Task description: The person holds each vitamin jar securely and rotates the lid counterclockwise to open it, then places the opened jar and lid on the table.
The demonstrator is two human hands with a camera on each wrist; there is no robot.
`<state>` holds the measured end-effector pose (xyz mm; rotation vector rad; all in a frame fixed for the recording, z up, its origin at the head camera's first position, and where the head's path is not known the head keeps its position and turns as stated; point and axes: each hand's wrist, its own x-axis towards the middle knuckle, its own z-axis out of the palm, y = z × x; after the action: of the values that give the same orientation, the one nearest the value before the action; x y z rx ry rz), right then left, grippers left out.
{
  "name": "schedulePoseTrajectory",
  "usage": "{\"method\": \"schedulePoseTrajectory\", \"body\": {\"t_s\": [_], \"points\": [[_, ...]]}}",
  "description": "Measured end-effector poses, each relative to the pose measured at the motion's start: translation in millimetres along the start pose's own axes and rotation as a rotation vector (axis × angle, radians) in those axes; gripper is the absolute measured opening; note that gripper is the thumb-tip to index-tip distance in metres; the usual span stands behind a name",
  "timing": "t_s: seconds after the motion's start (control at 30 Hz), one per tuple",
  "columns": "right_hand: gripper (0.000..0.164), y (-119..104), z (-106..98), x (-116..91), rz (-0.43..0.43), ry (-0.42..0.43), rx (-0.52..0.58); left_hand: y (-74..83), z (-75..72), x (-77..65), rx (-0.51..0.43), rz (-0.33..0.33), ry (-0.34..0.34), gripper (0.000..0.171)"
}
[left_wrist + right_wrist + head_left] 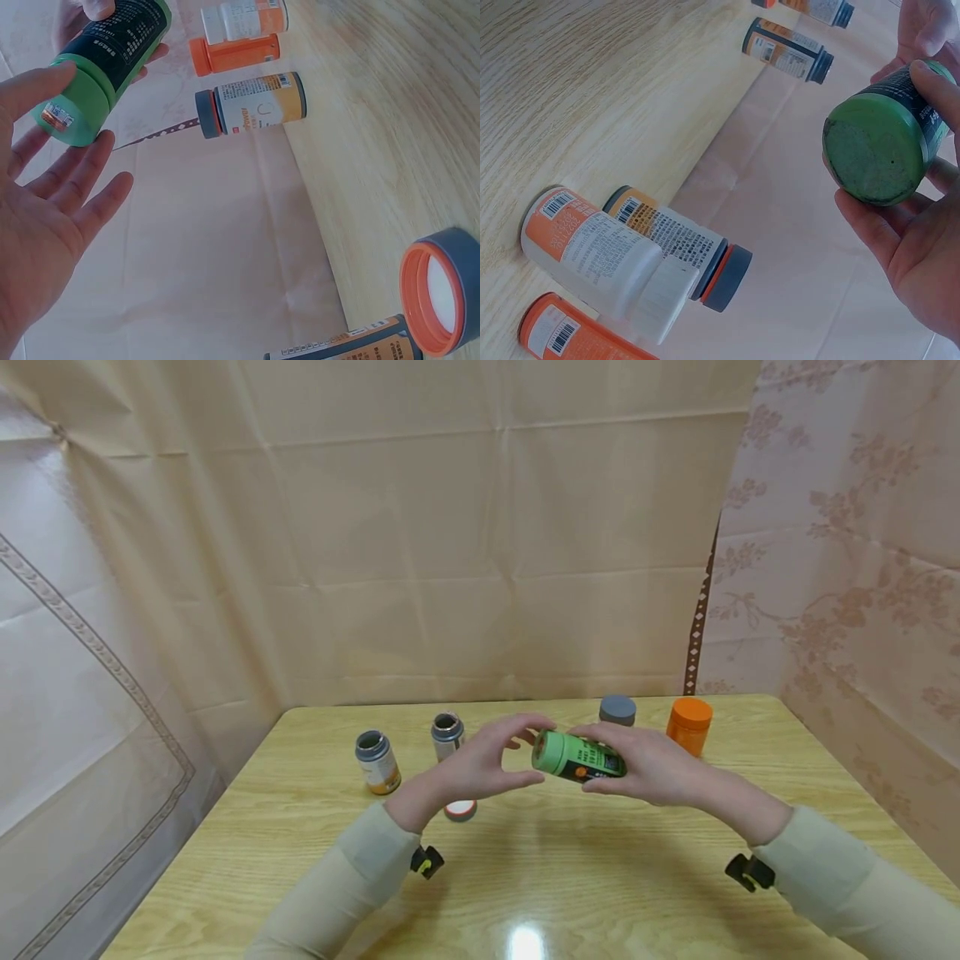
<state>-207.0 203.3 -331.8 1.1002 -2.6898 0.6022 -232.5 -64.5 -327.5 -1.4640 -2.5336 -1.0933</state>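
Note:
My right hand [652, 764] grips a green-and-black bottle [588, 758] by its body, above the table and tilted so its green lid points left. In the right wrist view the bottle's scuffed green base [874, 157] faces the camera. My left hand [487, 756] is spread in a C shape about the lid [79, 105], thumb on one side and fingers on the other. Its fingers look only lightly bent; whether they touch the lid is hard to tell. The lid is on the bottle.
Two lidless bottles, one white-and-orange [380, 768] and one dark-necked [447, 731], stand left on the wooden table [570, 877]. An upturned grey cap [461, 811] lies nearby. On the right are a grey-lidded bottle [617, 710], an orange bottle [688, 727] and a white-lidded bottle [600, 251].

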Motion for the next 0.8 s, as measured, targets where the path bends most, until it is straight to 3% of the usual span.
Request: {"method": "schedulePoseTrajectory", "body": {"t_s": [0.3,0.63,0.8], "points": [[0.063,-1.3,-1.1,-0.8,-0.006,-0.006,-0.007,-0.9,1.8,1.4,-0.055,-0.024,-0.009,0.053],[0.062,-2.7,-2.4,-0.8,0.005,-0.018,-0.007,-0.5,4.3,1.8,-0.097,-0.172,0.002,0.043],[0.062,-2.9,-2.6,-1.0,0.011,-0.019,-0.013,-0.3,3.9,1.4,-0.062,-0.194,-0.004,0.056]]}}
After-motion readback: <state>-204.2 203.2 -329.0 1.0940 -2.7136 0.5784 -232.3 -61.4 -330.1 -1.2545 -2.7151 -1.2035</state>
